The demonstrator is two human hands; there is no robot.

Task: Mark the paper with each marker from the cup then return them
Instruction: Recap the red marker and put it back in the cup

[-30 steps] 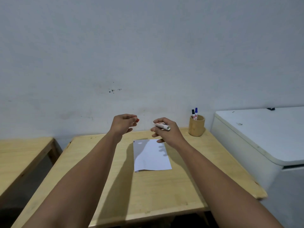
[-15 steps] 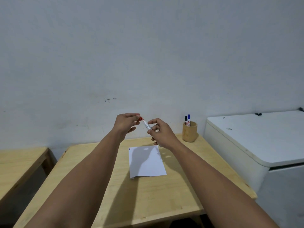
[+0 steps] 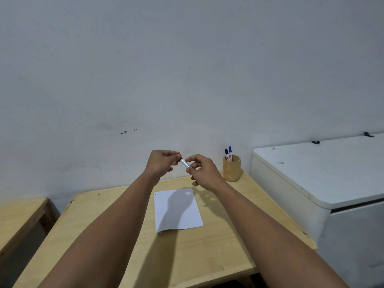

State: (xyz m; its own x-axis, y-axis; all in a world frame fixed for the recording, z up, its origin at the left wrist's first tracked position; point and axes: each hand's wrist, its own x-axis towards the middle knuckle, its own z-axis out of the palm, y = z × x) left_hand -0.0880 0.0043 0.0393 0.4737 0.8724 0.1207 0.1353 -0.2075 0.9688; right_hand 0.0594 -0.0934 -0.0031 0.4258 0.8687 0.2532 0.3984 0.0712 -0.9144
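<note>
Both my hands are raised above the far half of the wooden table [image 3: 187,256]. My right hand [image 3: 202,170] grips the white barrel of a red marker [image 3: 185,163]. My left hand [image 3: 161,163] pinches its red cap at the marker's upper left end, and cap and barrel are together. Below them a white sheet of paper [image 3: 178,210] lies flat on the table with a small dark mark at its top left corner. A wooden cup [image 3: 232,169] stands at the table's far right corner and holds a black marker [image 3: 226,152] and a blue marker [image 3: 230,151].
A white chest-like cabinet [image 3: 315,173] stands right of the table, close to the cup. A second wooden table [image 3: 18,217] sits at the left across a gap. A pale wall rises directly behind the table.
A second ago my hands were apart, the cap in the left and the marker in the right. They came together and the cap now sits on the marker's tip. The view also shifted.
</note>
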